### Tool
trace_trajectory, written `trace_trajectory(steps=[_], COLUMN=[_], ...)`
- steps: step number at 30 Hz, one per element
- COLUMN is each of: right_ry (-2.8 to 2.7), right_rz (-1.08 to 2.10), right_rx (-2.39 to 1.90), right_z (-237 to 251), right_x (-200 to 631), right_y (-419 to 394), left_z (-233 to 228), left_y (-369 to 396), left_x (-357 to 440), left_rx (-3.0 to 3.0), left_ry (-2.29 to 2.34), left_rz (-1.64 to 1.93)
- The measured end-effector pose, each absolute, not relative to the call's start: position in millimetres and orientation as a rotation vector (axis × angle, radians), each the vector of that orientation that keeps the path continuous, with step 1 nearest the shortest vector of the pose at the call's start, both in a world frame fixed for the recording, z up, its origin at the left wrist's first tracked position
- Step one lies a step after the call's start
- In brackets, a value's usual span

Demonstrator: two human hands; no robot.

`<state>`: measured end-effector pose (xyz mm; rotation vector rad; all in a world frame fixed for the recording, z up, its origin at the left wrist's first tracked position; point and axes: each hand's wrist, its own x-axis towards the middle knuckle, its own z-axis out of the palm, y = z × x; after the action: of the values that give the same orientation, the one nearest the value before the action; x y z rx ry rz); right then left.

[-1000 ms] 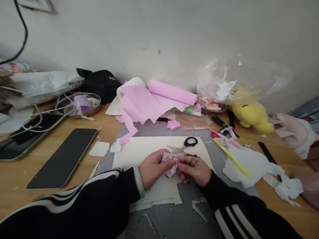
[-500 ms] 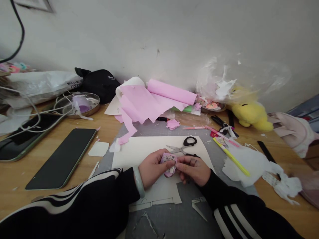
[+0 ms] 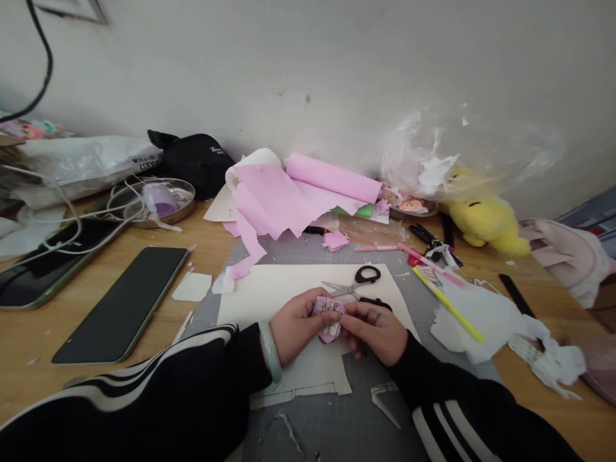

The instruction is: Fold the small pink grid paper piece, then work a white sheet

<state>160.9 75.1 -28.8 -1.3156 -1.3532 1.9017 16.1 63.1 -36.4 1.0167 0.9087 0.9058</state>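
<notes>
Left hand [image 3: 294,326] and right hand [image 3: 375,330] both pinch small pink paper piece [image 3: 328,316] with black markings, over cream sheet [image 3: 269,289]; scissors [image 3: 359,282] just beyond.

Scissors [image 3: 357,284] on card sheet [image 3: 269,289], just behind paper piece [image 3: 328,316]; phone [image 3: 124,303] far left.

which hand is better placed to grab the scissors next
Probably the right. Both the left hand and right hand pinch the small pink paper piece, but the scissors lie just beyond the right hand's knuckles, with the black handles on its side.
</notes>
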Motion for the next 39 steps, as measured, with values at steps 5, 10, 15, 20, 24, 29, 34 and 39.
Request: trace_trajectory(steps=[5, 10, 15, 20, 24, 29, 34, 39], right_ry=[-1.376, -1.339, -1.215, -1.212, -1.252, -1.331, -1.307, -1.13], right_rz=[1.831, 1.853, 1.949, 1.956, 1.929, 1.856, 1.879, 1.986], right_rx=[-1.352, -1.364, -1.291, -1.31, -1.364, -1.381, -1.341, -1.26], right_z=[-33.7, -33.6, -31.5, -32.8, -31.4, -31.2, -33.1, -34.9], right_x=[161.9, 162.5, 162.2, 162.3, 161.3, 161.8, 162.9, 162.0], right_y=[74.6, 76.8, 78.5, 79.0, 78.6, 76.4, 76.9, 79.7], left_z=[-37.9, -37.5, -36.9, -36.2, -35.8, -38.6, -39.7, -36.0], left_y=[61.3, 60.7, 62.1, 62.6, 62.3, 61.5, 61.6, 62.6], left_x=[16.7, 17.2, 17.0, 17.1, 17.5, 18.0, 17.8, 17.6], left_rx=[1.021, 1.013, 0.958, 0.948, 0.951, 1.004, 1.004, 0.93], left_ry=[0.91, 0.928, 0.921, 0.919, 0.911, 0.91, 0.891, 0.898], left_rz=[0.862, 0.833, 0.892, 0.9, 0.906, 0.873, 0.858, 0.929])
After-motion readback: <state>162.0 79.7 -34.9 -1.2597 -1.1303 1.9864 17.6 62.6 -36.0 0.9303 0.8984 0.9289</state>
